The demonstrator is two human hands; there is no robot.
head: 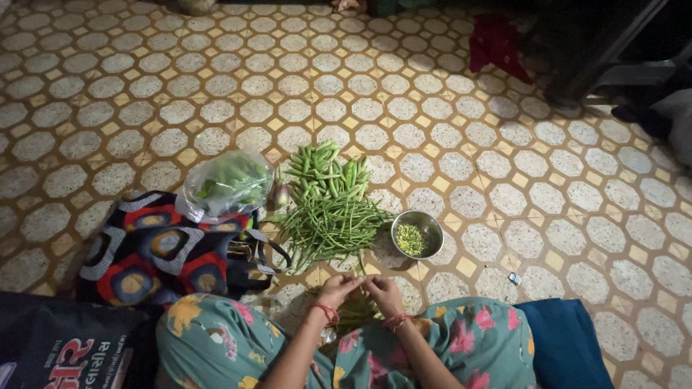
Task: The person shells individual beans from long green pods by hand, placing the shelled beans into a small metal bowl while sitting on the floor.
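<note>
While we sit on the tiled floor (523, 173), our left hand (339, 289) and right hand (382, 291) meet over our lap, fingertips pinching one green bean (361, 280) between them. Just ahead lies the bean pile (329, 213), a steel bowl (416, 234) of cut pieces beside it, a plastic bag (226, 183) left, blue cloth (565, 348) right.

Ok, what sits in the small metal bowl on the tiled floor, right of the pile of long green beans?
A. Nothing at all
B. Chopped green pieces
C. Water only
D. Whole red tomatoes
B: the small metal bowl holds a little heap of chopped yellow-green pieces, beside the pile of long green beans.
</note>
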